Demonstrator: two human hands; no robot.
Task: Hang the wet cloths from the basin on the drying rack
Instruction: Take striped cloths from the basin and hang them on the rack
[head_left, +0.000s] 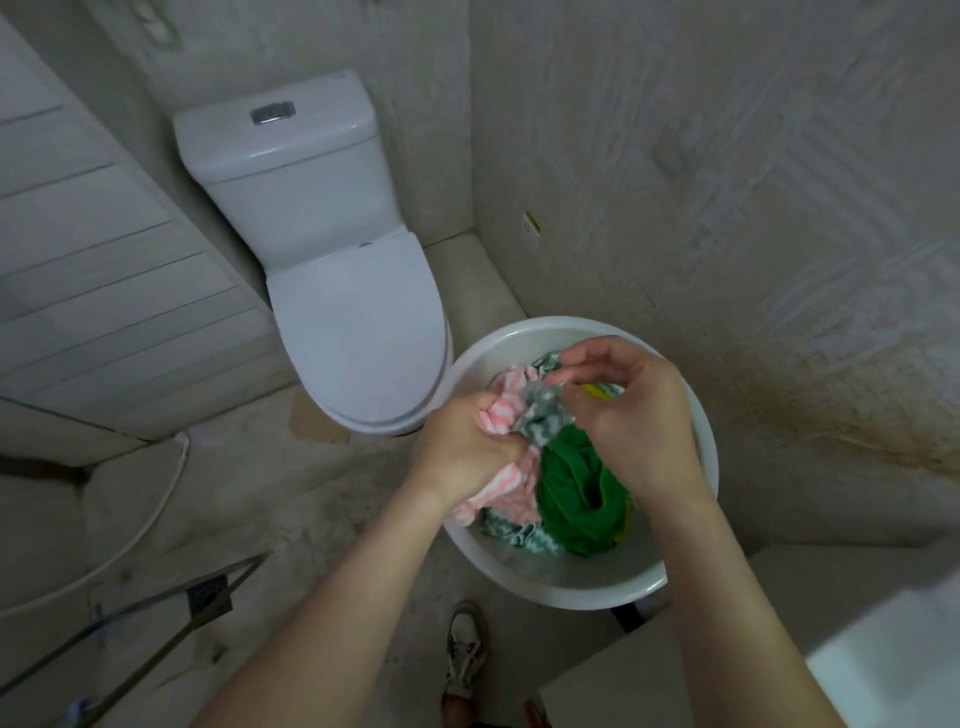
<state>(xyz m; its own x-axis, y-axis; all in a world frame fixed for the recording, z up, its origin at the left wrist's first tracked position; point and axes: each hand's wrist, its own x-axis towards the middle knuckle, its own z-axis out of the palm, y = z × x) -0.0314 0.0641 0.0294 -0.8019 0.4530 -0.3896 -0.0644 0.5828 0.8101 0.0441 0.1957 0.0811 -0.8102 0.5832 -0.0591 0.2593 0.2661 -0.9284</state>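
Observation:
A white basin (550, 584) stands on the bathroom floor and holds several wet cloths. My left hand (462, 441) grips a pink-and-white striped cloth (511, 496) above the basin. My right hand (631, 415) pinches a grey-green patterned cloth (545, 415) that bunches between both hands. A plain green cloth (579, 499) lies in the basin under my right wrist, with a bit of yellow (597, 391) showing behind my fingers. Thin metal bars of a drying rack (171, 618) cross the lower left.
A white toilet (353, 322) with its lid down stands just left of the basin. Tiled walls close in behind and to the right. A white slatted panel (104, 270) fills the left. My shoe (465, 660) is on the floor below the basin.

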